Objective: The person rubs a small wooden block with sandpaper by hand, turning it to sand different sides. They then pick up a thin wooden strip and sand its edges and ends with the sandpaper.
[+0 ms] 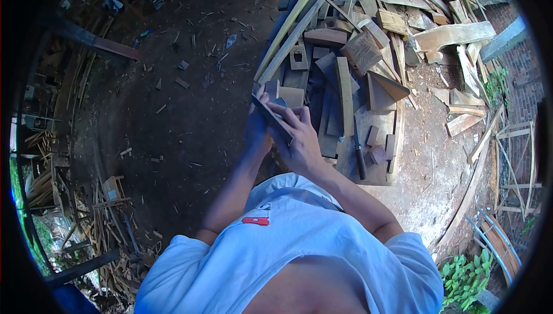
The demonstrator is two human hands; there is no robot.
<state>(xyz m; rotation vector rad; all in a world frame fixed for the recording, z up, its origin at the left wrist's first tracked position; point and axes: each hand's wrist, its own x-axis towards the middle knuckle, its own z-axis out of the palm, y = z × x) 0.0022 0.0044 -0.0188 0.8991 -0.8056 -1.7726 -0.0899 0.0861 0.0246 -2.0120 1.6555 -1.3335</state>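
Both of my hands hold a flat, dark, narrow board (pixel 273 117) that slants in front of my chest, at the left edge of a workbench. My left hand (pixel 257 125) is on its left side, partly hidden behind it and in shadow. On the right side, my right hand (pixel 300 140) has its fingers bent over the board's edge. Just beyond them are small wood blocks (pixel 292 95). To the right on the bench lie a long wood piece (pixel 344 96) and a tool with a dark handle (pixel 361 163).
Long strips (pixel 290 29) extend along the bench's left side. Blocks and offcuts (pixel 364 52) cover its far part. Scrap wood (pixel 455 36) is heaped at the right. Wood debris (pixel 182 83) is scattered over the dark ground, and a post (pixel 115 48) juts in at the left.
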